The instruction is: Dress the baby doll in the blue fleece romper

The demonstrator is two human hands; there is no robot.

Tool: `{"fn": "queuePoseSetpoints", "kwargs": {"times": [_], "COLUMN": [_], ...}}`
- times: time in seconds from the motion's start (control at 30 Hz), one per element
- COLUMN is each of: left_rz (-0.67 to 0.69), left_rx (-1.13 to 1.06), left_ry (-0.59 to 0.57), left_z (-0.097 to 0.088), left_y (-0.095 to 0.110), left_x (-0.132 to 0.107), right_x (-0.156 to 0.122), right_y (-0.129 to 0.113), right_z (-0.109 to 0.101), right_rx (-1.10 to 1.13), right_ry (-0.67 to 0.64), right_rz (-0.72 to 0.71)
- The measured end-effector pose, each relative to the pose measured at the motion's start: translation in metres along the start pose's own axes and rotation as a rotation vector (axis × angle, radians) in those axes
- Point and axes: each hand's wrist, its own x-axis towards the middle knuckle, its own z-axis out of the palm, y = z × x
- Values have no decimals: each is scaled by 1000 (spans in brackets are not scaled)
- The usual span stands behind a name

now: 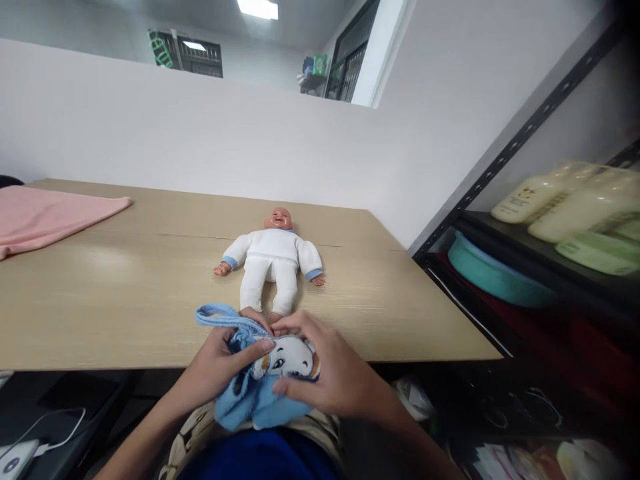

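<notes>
A blue cloth bib with a white animal face on it is bunched up at the table's front edge, close to my lap. My left hand grips its left side, thumb pressed on the cloth, and a blue loop sticks out above that hand. On the other side my right hand holds the bib near the printed face, thumb and fingers curved around it. Just beyond both hands a baby doll in white clothes with blue cuffs lies on its back, its feet partly hidden by my fingers.
The wooden table stretches to a white wall. A pink cloth lies at its left. To the right, a dark shelf holds pale bottles and a teal basin. A white device with a cable sits at lower left.
</notes>
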Motion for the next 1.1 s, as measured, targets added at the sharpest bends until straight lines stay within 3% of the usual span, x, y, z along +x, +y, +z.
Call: {"fn": "queuePoseSetpoints", "kwargs": {"times": [0.07,0.13,0.2,0.3,0.4,0.5,0.57,0.67,0.73,0.83,0.9,1.0,1.1], "left_rz": [14,57,139,295,396,410,374,206,119,119,120,77,-35], "left_rx": [-2,65,152,276,512,710,709,598,509,351,248,184,324], "left_ry": [-32,-10,68,192,255,84,-91,-226,-221,-126,-91,-148,-307], "left_z": [-10,-23,-36,-50,-48,-33,-24,-20,-23,-30,-34,-45,-63], "left_y": [6,14,24,44,65,78,82,80,74,61,51,42,36], "left_x": [0,0,1,1,0,3,7,14,19,28,34,39,37], "right_x": [-11,-12,-6,8,19,25,29,36,42,47,47,41,34], "right_y": [10,15,16,12,4,-7,-13,-12,-3,19,34,51,65], "right_z": [6,5,-3,-18,-26,-28,-31,-39,-44,-43,-33,-13,3], "right_rx": [-63,-134,-178,-280,-412,-387,-302,-136,-17,138,223,344,460], "right_ry": [12,120,224,253,263,296,282,124,-60,-327,-426,-416,-291], "right_rz": [14,-23,-125,-302,-400,-451,-398,-144,-26,0,17,48,145]}}
